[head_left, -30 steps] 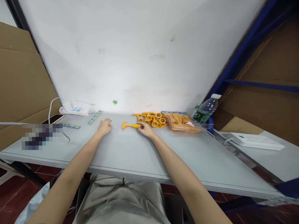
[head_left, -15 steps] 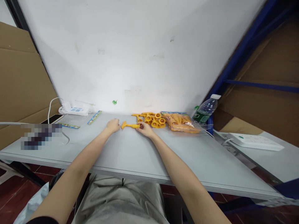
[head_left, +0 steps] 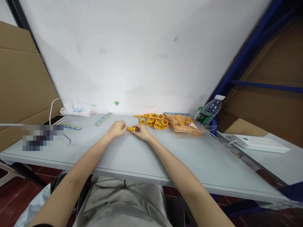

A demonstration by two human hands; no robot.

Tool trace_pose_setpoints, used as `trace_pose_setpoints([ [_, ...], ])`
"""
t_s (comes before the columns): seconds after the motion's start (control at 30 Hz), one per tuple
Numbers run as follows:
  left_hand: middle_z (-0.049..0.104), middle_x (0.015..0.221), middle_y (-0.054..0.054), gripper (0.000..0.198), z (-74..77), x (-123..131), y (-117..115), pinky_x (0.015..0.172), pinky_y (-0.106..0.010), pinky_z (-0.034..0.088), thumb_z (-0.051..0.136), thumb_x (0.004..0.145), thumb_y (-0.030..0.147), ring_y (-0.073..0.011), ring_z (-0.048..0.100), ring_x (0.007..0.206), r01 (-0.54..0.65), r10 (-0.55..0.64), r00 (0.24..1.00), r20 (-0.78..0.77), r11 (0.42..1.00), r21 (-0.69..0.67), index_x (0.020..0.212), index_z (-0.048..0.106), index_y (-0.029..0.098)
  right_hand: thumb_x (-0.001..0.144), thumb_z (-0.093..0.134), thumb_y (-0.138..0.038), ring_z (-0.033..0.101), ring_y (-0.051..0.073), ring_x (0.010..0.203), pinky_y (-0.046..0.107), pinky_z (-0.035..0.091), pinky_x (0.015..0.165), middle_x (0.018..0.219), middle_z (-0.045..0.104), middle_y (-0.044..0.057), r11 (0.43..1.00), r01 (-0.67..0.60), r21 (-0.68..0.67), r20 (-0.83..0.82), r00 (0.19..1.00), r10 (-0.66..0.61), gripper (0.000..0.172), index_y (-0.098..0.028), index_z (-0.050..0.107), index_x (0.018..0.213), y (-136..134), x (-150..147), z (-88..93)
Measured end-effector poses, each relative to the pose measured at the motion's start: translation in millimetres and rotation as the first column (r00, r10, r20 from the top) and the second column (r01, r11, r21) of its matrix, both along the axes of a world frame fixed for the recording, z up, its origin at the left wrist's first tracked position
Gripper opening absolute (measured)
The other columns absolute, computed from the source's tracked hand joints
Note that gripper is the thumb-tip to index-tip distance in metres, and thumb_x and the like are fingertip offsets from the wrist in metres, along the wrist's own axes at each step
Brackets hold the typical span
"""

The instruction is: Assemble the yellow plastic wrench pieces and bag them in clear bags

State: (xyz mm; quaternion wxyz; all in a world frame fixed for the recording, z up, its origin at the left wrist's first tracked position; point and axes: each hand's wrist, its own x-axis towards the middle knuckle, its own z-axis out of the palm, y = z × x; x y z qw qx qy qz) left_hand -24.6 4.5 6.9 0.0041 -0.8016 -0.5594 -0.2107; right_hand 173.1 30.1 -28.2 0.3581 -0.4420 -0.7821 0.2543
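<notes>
Between my two hands lies a yellow plastic toy with a ribbed handle, held level just above or on the tabletop. My right hand grips its right end, where something dark reddish-brown shows. My left hand has its fingers closed around the toy's left end, which is hidden. Faint clear film shows near the left fingers. A colourful printed card strip lies just beyond my left hand. Behind the right hand sits a pile of similar yellow toys with flared cups.
A clear bag of orange-yellow toys lies to the right, with a water bottle leaning beside it. At left are another card strip, a phone, a power strip and a white cable. A wall stands behind the table.
My left hand has moved right and closed over the toy's left end. The toy and my right hand have shifted slightly left. The upper card strip has slid right.
</notes>
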Motion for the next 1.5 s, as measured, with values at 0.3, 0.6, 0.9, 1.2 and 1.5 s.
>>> trace_pose_setpoints([
  [0.3,0.066,0.119,-0.019,0.042,-9.1,-65.8,9.6,0.110,-0.061,0.021,0.041,0.083,0.011,-0.0312,0.056,0.120,-0.654,0.687,0.723,0.069,0.714,-0.251,0.123,0.052,0.015,0.072,0.072,-0.028,0.059,0.015,0.074,0.026,0.046,0.069,0.081,0.067,0.003,0.994,0.031,-0.101,0.123,0.992,-0.018,0.032,-0.013,0.070,0.099,-1.0,-8.3,25.3],
  [0.6,0.068,0.120,-0.011,0.040,-11.5,-75.2,17.0,0.106,-0.046,0.032,0.039,0.084,0.013,-0.0261,0.059,0.118,-0.605,0.690,0.675,0.260,0.720,-0.340,0.121,0.054,0.021,0.063,0.078,-0.026,0.059,0.015,0.068,0.023,0.044,0.062,0.074,0.067,0.002,0.987,0.037,-0.156,0.206,0.978,-0.004,0.027,-0.014,0.073,0.087,7.5,-33.1,48.8],
  [0.9,0.071,0.112,-0.004,0.031,-14.9,-82.5,22.8,0.095,-0.034,0.041,0.045,0.079,0.015,-0.0224,0.057,0.119,-0.549,0.671,0.587,0.453,0.741,-0.386,0.104,0.060,0.024,0.060,0.078,-0.031,0.058,0.014,0.066,0.023,0.044,0.063,0.067,0.066,-0.001,0.920,-0.190,-0.343,-0.010,0.980,0.198,0.031,-0.013,0.076,0.084,27.0,-43.1,36.4],
  [1.2,0.070,0.116,-0.005,0.034,-12.5,-77.6,18.1,0.094,-0.033,0.043,0.041,0.081,0.014,-0.0230,0.059,0.116,-0.558,0.667,0.585,0.461,0.744,-0.368,0.107,0.061,0.023,0.058,0.081,-0.027,0.061,0.015,0.073,0.025,0.047,0.069,0.079,0.072,0.002,0.883,-0.298,-0.363,-0.221,0.948,0.229,0.035,-0.013,0.075,0.090,20.9,-66.2,20.3],
  [1.5,0.069,0.119,-0.004,0.037,-9.9,-64.8,11.6,0.114,-0.043,0.025,0.036,0.088,0.015,-0.0200,0.060,0.117,-0.535,0.558,0.727,0.400,0.826,-0.178,0.113,0.062,0.023,0.061,0.080,-0.028,0.063,0.015,0.072,0.025,0.049,0.069,0.078,0.071,0.001,0.877,-0.326,-0.354,-0.217,0.940,0.262,0.041,-0.013,0.074,0.098,25.2,-69.0,13.8],
])
